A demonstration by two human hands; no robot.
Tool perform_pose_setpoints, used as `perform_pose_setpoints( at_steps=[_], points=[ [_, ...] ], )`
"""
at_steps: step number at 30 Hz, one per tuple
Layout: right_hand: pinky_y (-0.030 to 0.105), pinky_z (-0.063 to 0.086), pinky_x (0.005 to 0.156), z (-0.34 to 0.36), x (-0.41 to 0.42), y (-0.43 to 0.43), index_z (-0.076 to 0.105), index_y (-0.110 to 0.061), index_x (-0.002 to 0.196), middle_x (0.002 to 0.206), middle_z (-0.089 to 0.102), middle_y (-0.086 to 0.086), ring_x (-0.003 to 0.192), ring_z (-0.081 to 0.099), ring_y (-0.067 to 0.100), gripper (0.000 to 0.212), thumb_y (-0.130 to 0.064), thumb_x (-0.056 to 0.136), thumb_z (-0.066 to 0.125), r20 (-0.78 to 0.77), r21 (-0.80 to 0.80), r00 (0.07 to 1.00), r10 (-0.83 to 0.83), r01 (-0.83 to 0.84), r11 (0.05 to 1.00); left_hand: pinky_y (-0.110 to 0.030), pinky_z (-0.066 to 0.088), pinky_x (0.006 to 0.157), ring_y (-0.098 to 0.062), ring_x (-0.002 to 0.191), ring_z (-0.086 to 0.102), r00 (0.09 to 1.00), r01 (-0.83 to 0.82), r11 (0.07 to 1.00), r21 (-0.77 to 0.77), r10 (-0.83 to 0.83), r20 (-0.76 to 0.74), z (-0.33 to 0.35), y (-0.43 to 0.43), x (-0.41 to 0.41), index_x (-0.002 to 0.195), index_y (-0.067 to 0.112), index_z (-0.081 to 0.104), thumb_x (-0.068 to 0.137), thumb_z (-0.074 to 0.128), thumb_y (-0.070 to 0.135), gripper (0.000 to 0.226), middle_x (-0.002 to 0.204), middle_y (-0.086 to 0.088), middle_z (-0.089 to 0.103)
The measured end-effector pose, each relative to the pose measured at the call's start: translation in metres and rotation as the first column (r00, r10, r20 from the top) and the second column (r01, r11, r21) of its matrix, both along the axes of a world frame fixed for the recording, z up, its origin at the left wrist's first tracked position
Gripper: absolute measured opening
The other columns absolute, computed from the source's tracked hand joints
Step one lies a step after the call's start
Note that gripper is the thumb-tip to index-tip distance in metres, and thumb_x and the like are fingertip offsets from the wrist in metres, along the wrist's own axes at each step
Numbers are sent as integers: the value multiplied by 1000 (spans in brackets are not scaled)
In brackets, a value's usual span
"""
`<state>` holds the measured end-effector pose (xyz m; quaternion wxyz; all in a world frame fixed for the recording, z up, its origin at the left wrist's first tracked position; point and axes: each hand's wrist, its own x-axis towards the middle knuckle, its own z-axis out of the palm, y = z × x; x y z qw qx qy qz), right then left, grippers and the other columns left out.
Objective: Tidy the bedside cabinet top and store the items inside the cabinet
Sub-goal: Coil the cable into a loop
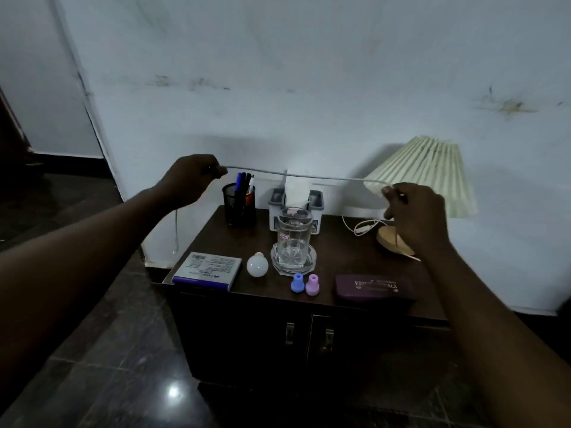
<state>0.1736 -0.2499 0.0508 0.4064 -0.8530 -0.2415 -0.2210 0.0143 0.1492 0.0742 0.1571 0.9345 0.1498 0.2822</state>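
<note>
A: The left hand (pixel 197 176) is raised left of centre, its arm stretched in from the lower left. Fingers curled, pinching a white cable (pixel 293 175). A loose tail hangs from it down past the cabinet's left edge.

B: The right hand (pixel 414 214), right of centre, sits slightly lower, in front of the lamp shade (pixel 432 171). Its fingers pinch the cable too. A strand drops from it across the lamp base (pixel 394 240).

A: Between the hands the cable runs taut and near level, above the pen holder (pixel 238 206) and tissue box (pixel 296 196), clear of the cabinet (pixel 340 254) top.

B: Below it, at centre: glass mug (pixel 293 239) standing in a glass dish (pixel 310 264). Left of it the bulb (pixel 257 264), then the book (pixel 207 270) at the front-left corner.

A: Along the front edge: blue cap (pixel 298 283) and pink cap (pixel 312 284) side by side, purple case (pixel 374 287) to their right.

B: Both cabinet doors are closed, handles (pixel 289 333) near the middle seam. Open floor (pixel 108 350) at lower left; wall (pixel 309 88) directly behind.
</note>
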Motion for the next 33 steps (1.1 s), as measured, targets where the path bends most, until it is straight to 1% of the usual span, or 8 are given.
perform_pose_setpoints(
  at_steps=[6, 9, 13, 15, 17, 23, 29, 33],
  points=[
    [31, 48, 47, 46, -8, -30, 77, -15, 96, 67, 73, 2, 43, 59, 26, 23, -33, 99, 62, -57, 324, 998, 27, -7, 946, -30, 41, 56, -24, 63, 56, 975, -165, 971, -173, 188, 122, 23, -11, -19, 87, 8, 70, 96, 57, 55, 49, 71, -7, 62],
    [26, 41, 44, 62, -7, -47, 78, -19, 95, 69, 74, 4, 41, 53, 23, 22, -36, 97, 64, -57, 337, 997, 50, -28, 941, -30, 45, 54, -23, 54, 53, 908, -155, 853, -498, 322, 270, 30, -30, -27, 79, 6, 67, 91, 56, 66, 63, 61, 1, 55],
    [20, 33, 41, 84, -14, -66, 79, -18, 87, 62, 70, 11, 38, 40, 13, 30, -44, 96, 65, -148, 182, 968, 202, -174, 968, -23, 24, 41, -11, 43, 26, 917, 222, 235, -946, 279, 284, 42, -74, -31, 66, 18, 50, 99, 50, 55, 50, 54, 5, 35],
    [25, 41, 52, 94, -23, -72, 79, -19, 79, 57, 70, 8, 47, 49, 15, 36, -48, 97, 64, -184, -27, 962, 201, -210, 977, -22, 18, 42, -9, 44, 20, 913, 391, -47, -919, 145, 381, 48, -95, -33, 64, 20, 47, 103, 40, 39, 44, 54, 7, 31],
    [31, 43, 62, 105, -31, -75, 79, -19, 76, 58, 71, 2, 59, 59, 14, 36, -45, 97, 64, -189, -250, 970, 155, -201, 947, -20, 17, 45, -7, 45, 22, 873, 487, -169, -857, 70, 482, 50, -112, -33, 69, 17, 51, 100, 38, 24, 35, 58, 6, 36],
    [36, 60, 66, 122, -63, -54, 74, -14, 86, 70, 72, 3, 69, 71, 19, 17, -16, 99, 63, -278, -400, 898, 340, -431, 809, -15, 39, 42, -3, 45, 46, 824, 525, -121, -842, -174, 539, 40, -153, -19, 81, 18, 60, 104, 50, 38, 32, 63, 6, 54],
    [28, 43, 65, 121, -93, -19, 68, -19, 88, 76, 64, -7, 66, 56, 3, 14, -21, 100, 61, -240, -367, 797, 555, -603, 708, -45, 58, 93, -35, 98, 73, 795, 456, 43, -889, -469, 385, 35, -201, -7, 114, 1, 50, 104, 47, 45, 45, 108, -26, 73],
    [42, 48, 68, 122, -90, -9, 64, -22, 87, 78, 64, 8, 70, 60, 27, 20, -42, 91, 65, 64, -166, 847, 528, -513, 842, -39, 60, 62, -31, 63, 70, 707, 338, 153, -929, -693, 143, 29, -218, -9, 95, 5, 55, 105, 43, 49, 47, 82, -21, 71]
  ],
)
